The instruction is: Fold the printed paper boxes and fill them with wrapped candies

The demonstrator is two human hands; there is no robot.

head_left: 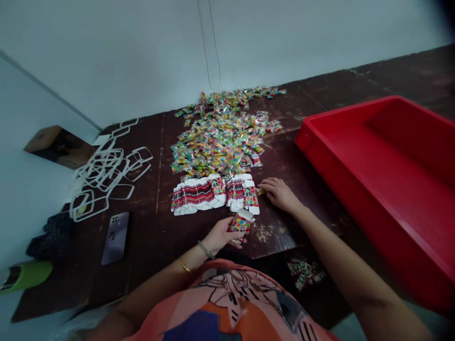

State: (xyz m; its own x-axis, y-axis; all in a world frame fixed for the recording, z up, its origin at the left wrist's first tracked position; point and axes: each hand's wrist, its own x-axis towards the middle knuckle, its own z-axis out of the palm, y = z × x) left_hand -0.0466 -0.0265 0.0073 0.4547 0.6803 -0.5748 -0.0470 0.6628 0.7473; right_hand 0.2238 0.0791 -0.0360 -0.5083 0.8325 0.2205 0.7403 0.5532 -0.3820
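Near the bench's [149,248] front edge, our left hand [222,233] clasps a carton [241,223]; apart, our right hand [279,193] touches a yellow packet [261,191], grip unclear. Probably we're filling; next needs a steady carton mouth.

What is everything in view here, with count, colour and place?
candy packets: many, multicoloured, heaped mid-table
carton rows: two, red and white, before the heap
single carton: one, red and multicoloured, in the left hand
small item: one, yellowish, at the right fingertips; unclear
tub: one, red, right
loops: many, white, left
cardboard box: one, brown, far left
phone: one, greyish purple, left
cloth-like bundle: one, dark, left
object: one, green, near left
cord: one, grey, against the wall
small pieces: several, multicoloured, beyond the near table edge
table: one, dark brown, beneath
bracelets: two, gold and greyish, left wrist
shirt: one, orange-pink patterned, bottom
left hand, right hand: two, bare, near table edge
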